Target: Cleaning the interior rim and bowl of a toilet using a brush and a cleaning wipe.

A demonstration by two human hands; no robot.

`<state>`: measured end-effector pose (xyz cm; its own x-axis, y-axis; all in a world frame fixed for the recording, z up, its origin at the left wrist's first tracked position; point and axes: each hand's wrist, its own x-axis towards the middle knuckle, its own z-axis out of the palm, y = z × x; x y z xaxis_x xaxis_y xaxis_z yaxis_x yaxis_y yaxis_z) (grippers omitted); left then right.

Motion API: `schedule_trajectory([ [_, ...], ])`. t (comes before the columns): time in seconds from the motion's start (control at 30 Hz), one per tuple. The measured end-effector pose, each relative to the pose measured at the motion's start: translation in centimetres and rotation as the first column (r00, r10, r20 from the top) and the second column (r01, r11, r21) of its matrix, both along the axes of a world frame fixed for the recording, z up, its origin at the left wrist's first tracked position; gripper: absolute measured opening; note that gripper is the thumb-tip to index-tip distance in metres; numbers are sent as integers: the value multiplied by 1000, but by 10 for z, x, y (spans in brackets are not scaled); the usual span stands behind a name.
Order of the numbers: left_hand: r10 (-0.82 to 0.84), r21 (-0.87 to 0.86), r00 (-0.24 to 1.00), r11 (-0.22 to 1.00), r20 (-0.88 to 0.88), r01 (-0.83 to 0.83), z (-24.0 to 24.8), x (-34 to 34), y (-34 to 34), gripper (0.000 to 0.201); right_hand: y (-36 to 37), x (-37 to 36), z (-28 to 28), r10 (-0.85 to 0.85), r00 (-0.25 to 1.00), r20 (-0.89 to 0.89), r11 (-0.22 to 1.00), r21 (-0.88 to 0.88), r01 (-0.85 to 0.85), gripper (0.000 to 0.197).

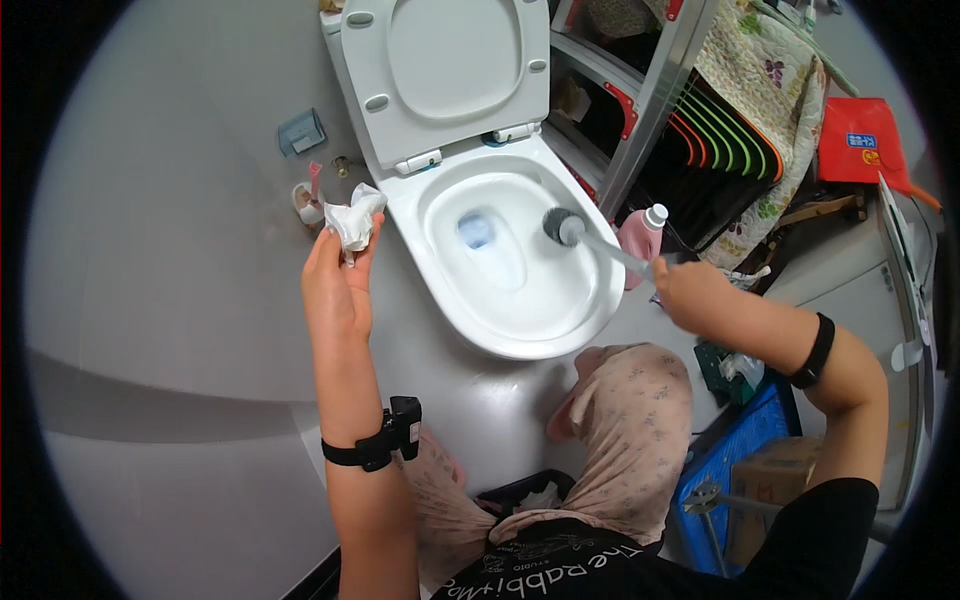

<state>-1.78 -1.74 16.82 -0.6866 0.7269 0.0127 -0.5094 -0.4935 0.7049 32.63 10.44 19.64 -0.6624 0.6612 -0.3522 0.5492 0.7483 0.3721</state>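
Note:
In my left hand (342, 275) is a crumpled white tissue (355, 218), held off to the left of the toilet. My right hand (690, 293) is closed round the pale handle of a toilet brush (564, 227). Its dark grey head is over the right inner side of the white toilet bowl (480, 335); whether the bristles touch the wall I cannot tell. Bluish water (477, 229) lies at the bottom of the bowl. Both the seat and the lid (455, 60) are raised.
A pink bottle with a white cap (641, 240) stands right of the bowl, beside a metal ladder (655, 110). A red bag (862, 140) lies farther right. Near my right leg are a blue crate (740, 430) and a cardboard box (770, 480). Behind my legs is a black bin (520, 490).

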Motion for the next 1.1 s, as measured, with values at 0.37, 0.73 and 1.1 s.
schedule_trajectory([
  [0.37, 49, -45, 998, 998, 34, -47, 5, -4, -5, 32, 41, -104, -77, 4, 999, 40, 912, -410, 12, 16],
  [0.73, 31, 32, 1000, 999, 5, -31, 8, -17, -12, 33, 78, -204, -167, -14, 985, -175, 958, -284, -37, 23],
  [1.1, -3, -75, 999, 997, -36, 0, 0, -7, -8, 33, -4, -74, -13, 23, 1000, 11, 867, -499, -15, 31],
])
